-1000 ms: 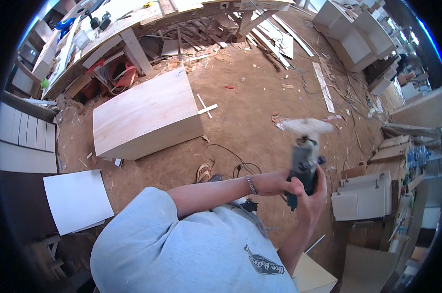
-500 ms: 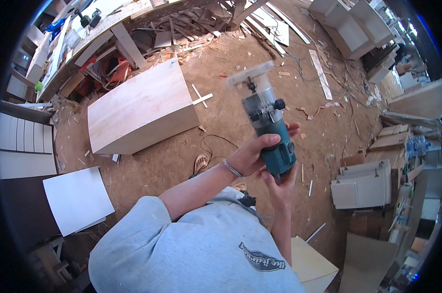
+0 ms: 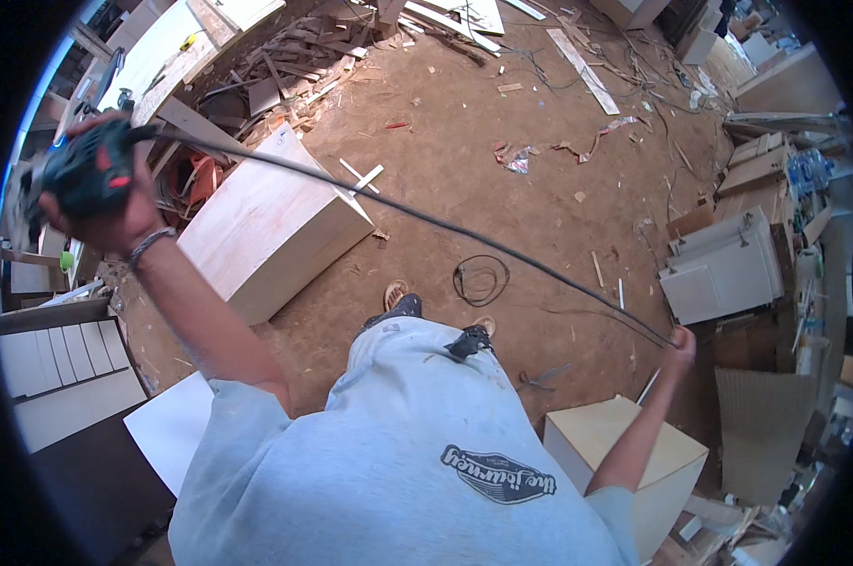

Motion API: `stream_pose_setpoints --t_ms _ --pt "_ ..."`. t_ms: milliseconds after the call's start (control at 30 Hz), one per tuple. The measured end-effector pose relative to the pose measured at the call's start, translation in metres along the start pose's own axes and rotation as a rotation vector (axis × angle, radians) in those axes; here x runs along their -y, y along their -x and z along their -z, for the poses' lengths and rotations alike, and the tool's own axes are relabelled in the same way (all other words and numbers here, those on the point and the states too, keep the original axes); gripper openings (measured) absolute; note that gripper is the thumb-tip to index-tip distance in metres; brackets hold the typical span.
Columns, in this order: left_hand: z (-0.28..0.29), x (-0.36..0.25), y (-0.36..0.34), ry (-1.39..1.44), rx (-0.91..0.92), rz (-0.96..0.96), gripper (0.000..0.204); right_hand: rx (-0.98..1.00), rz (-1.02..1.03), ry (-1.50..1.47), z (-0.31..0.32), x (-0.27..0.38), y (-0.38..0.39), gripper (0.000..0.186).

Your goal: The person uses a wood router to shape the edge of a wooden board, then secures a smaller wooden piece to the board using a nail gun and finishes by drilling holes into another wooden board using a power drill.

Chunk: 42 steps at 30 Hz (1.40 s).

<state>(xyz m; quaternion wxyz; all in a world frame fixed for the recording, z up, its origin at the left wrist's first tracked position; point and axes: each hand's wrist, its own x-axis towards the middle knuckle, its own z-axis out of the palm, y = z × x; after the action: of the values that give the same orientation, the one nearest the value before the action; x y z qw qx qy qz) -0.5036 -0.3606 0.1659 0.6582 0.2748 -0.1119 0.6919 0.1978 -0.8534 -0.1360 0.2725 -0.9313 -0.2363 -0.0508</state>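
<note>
My left hand (image 3: 132, 224) is raised at the far left with its fingers wrapped round a dark teal trim router (image 3: 89, 172). The front end of the router is blurred near the picture's rim. From its back end a black power cord (image 3: 426, 219) runs taut across the view, down to the right. My right hand (image 3: 679, 351) is closed on this cord at the far right, arm stretched out. A thin loop of cord (image 3: 483, 281) lies on the floor near my feet.
A pale wooden box (image 3: 266, 222) lies on the dirt floor ahead to the left, below a workbench (image 3: 176, 52). Wood scraps are heaped beside it. Another box (image 3: 624, 424) stands by my right arm. White cabinet doors (image 3: 723, 274) lean at the right.
Both hands held the router in front of me; now the left has carried it far left. My right hand has left its body and moved right, drawing the cord out straight.
</note>
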Motion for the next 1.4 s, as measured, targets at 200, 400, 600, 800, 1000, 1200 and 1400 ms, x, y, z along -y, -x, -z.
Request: stream_pose_setpoints --t_ms 200,400,600,800,1000,1200,1400 --pt "0.049 -0.080 0.034 -0.421 -0.172 -0.259 0.079 -0.008 -0.055 0.091 0.039 -0.093 -0.033 0.050" --pt "0.085 -0.049 0.065 -0.200 -0.147 0.172 0.083 0.391 0.011 -0.473 -0.134 0.204 -0.003 0.034" --pt "0.123 0.058 0.088 -0.342 -0.296 0.768 0.077 0.968 -0.035 -1.766 -0.177 0.552 0.073 0.052" --pt "0.152 0.168 0.060 -0.198 -0.310 0.756 0.078 1.184 -0.519 -1.731 -0.191 0.629 0.114 0.038" --pt "0.190 0.228 -0.027 -0.024 -0.203 0.544 0.065 0.796 -0.911 -1.793 -0.294 0.578 -0.019 0.033" --pt "0.206 0.241 -0.129 -0.030 -0.465 0.312 0.062 0.348 -1.175 -1.923 -0.452 0.327 -0.246 0.015" --pt "0.232 0.185 -0.238 -0.411 -0.437 0.147 0.060 0.191 -1.215 -1.910 -0.479 0.300 -0.340 0.012"
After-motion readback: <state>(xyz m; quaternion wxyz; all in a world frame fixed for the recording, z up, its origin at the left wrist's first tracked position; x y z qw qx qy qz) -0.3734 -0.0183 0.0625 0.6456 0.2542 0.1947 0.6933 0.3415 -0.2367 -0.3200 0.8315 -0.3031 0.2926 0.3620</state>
